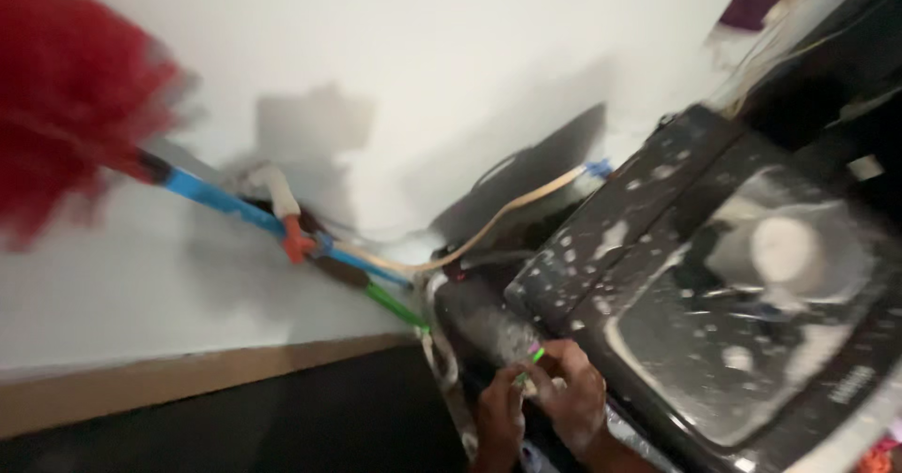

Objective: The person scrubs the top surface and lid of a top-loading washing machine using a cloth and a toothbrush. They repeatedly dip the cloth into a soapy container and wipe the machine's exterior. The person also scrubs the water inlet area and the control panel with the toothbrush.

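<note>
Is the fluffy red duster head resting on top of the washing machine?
No, the red duster head is up against the white wall at far left, well apart from the washing machine.

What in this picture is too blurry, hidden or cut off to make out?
- Red duster head, head view: motion-blurred, cut by the left edge.
- Left hand and right hand: blurred, so the grip on the green handle end is unclear.
- Washing machine: dusty lid hides the inside; the right edge cuts it off.
</note>
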